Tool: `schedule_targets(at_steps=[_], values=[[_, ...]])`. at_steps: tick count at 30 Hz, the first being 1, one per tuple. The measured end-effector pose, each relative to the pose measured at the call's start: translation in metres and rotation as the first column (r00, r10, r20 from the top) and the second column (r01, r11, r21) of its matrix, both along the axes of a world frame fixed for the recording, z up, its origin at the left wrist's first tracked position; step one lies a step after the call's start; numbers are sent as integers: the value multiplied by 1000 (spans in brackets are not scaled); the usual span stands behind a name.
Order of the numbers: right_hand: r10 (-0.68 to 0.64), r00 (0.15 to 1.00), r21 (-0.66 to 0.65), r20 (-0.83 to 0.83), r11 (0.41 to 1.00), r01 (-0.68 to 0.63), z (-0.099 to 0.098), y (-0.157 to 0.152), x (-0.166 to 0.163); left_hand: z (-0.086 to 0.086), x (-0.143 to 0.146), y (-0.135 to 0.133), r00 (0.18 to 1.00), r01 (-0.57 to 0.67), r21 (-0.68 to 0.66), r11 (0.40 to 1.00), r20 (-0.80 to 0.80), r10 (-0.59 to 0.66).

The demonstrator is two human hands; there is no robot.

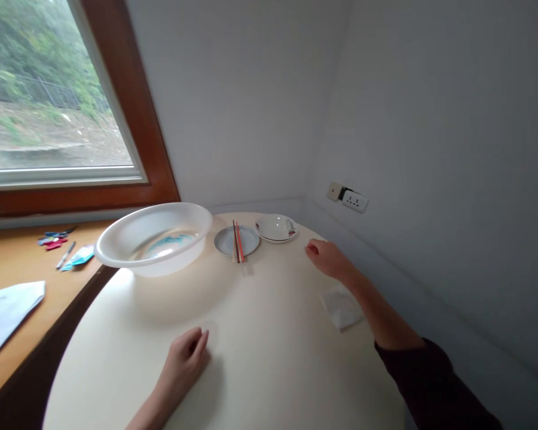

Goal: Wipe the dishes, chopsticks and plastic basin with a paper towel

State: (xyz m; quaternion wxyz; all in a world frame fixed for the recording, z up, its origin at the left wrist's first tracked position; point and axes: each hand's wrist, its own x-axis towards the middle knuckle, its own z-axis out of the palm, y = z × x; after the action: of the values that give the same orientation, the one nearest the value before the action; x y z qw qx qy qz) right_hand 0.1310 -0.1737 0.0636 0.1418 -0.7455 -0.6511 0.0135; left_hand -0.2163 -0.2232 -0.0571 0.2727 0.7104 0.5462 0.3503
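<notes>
My left hand (186,358) rests on the round cream table (260,334) near its front, fingers loosely curled with nothing in them. My right hand (325,258) reaches forward over the table's right side, fingers curled inward, apparently empty, a short way right of the white bowl (275,228). Chopsticks (237,240) lie across a small grey plate (236,241) between that bowl and a large white basin (155,237) holding water and something blue. A folded white cloth (341,306) lies under my right forearm.
A wooden sill (22,269) on the left carries a pen (66,254), coloured scraps (54,239) and a pale sheet (4,313). A window is above it. White walls close the corner, with a socket (354,200) on the right wall.
</notes>
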Motion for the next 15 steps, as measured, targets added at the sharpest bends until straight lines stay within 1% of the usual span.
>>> schedule_targets(at_steps=[2, 3, 5, 6, 8, 9, 11, 12, 14, 15], values=[[-33, 998, -73, -44, 997, 30, -19, -33, 19, 9, -6, 7, 984, -97, -53, 994, 147, 104], [-32, 997, -112, -77, 993, 24, -31, -47, 24, 14, -10, 11, 963, -135, -88, 987, 221, 152], [-6, 992, -165, -127, 986, -15, -57, -71, 28, 24, -18, 19, 902, -168, -164, 972, 373, 219], [16, 992, -180, -126, 983, -39, -70, -80, 28, 27, -21, 23, 865, -178, -188, 966, 437, 245], [37, 997, -123, -72, 991, -45, -93, -90, 27, 29, -27, 26, 814, -198, -220, 955, 505, 285], [23, 998, -98, -59, 995, -29, -101, -91, 26, 27, -28, 26, 805, -209, -233, 950, 511, 302], [26, 996, -61, -90, 998, -31, -108, -85, 25, 21, -28, 24, 805, -235, -263, 936, 486, 339], [34, 992, -40, -125, 998, -40, -107, -78, 23, 17, -27, 22, 812, -242, -257, 936, 475, 340], [69, 976, 49, -206, 997, -60, -93, -56, 12, 9, -25, 20, 828, -243, -230, 942, 456, 325], [99, 966, 139, -240, 988, -67, -83, -43, 3, 6, -25, 20, 841, -247, -206, 947, 440, 315]])
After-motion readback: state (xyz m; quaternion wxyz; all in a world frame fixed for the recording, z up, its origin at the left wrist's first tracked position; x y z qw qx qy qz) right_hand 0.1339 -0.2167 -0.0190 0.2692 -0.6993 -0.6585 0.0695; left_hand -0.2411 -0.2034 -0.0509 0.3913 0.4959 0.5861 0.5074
